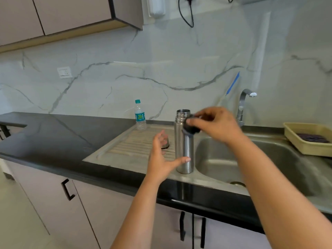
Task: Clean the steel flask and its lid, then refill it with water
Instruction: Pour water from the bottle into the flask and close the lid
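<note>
The steel flask (184,150) stands upright and uncapped on the draining board (129,146) beside the sink (251,159). The left hand (162,157), fingers spread, hovers just beside it; the right hand (213,124) pinches a dark lid (190,129) near its neck.

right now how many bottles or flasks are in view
2. The steel flask stands upright and open on the draining board by the sink basin. The small plastic water bottle, capped, stands further back on the board near the wall. None seems hidden.
</note>
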Demonstrator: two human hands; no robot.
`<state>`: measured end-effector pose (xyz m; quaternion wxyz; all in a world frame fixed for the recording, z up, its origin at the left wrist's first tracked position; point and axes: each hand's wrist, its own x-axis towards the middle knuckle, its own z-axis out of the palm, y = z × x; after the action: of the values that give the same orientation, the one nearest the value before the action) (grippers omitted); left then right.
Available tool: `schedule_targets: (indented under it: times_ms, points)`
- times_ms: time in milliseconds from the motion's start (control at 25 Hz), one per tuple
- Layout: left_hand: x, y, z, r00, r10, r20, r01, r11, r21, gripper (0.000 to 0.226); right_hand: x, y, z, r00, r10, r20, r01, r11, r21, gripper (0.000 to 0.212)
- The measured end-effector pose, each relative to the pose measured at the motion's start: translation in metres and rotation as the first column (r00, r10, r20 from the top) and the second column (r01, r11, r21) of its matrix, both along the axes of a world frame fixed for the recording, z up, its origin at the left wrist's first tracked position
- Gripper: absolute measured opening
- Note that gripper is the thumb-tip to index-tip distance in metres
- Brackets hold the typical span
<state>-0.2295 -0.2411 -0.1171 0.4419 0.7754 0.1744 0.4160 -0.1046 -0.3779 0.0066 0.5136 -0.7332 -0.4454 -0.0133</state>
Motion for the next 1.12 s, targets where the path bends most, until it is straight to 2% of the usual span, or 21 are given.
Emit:
schedule_targets:
  times_ms: [80,120,200,280,320,440,600,800,960,1040,1120]
  points:
    - [0.018,-0.001,-0.02,0.994,0.082,-0.075,-0.093,0.984,-0.153,0.115,0.024,0.003,0.023,0.998,0.021,-0.054,-0.014,0.99,0.14,0.03]
    - [0.025,-0.002,-0.029,0.991,0.098,-0.088,-0.115,0.969,-0.22,0.112,0.033,0.008,0.033,0.997,0.051,-0.049,-0.044,0.988,0.146,0.034]
    - [0.036,-0.003,-0.04,0.992,0.111,-0.067,-0.125,0.952,-0.281,0.106,0.044,0.024,0.045,0.994,0.094,0.061,-0.095,0.995,0.024,0.043]
    - [0.039,0.002,-0.043,0.992,0.119,-0.046,-0.127,0.959,-0.254,0.104,0.049,0.041,0.052,0.968,0.14,0.208,-0.113,0.984,-0.137,0.045]
    - [0.04,0.006,-0.043,0.992,0.109,-0.06,-0.12,0.965,-0.235,0.103,0.05,0.048,0.055,0.959,0.164,0.231,-0.118,0.972,-0.203,0.044]
    - [0.045,0.012,-0.046,0.991,0.065,-0.121,-0.088,0.977,-0.193,0.1,0.057,0.059,0.063,0.95,0.224,0.217,-0.137,0.926,-0.352,0.041]
    - [0.052,0.008,-0.045,0.97,0.099,-0.221,-0.105,0.994,-0.015,0.085,0.061,0.067,0.067,0.935,0.29,0.205,-0.164,0.865,-0.475,0.039]
    - [0.052,0.008,-0.046,0.968,0.111,-0.226,-0.115,0.993,-0.007,0.085,0.061,0.072,0.069,0.936,0.329,0.126,-0.201,0.793,-0.575,0.038]
    - [0.051,0.007,-0.045,0.966,0.128,-0.226,-0.131,0.991,0.003,0.084,0.056,0.076,0.072,0.897,0.315,0.311,-0.04,0.758,-0.651,0.041]
    - [0.052,0.008,-0.046,0.965,0.132,-0.227,-0.134,0.991,0.005,0.084,0.056,0.079,0.068,0.869,0.275,0.411,0.068,0.757,-0.65,0.047]
    - [0.052,0.008,-0.047,0.964,0.131,-0.231,-0.134,0.991,0.002,0.085,0.056,0.08,0.064,0.86,0.246,0.446,0.113,0.761,-0.639,0.058]
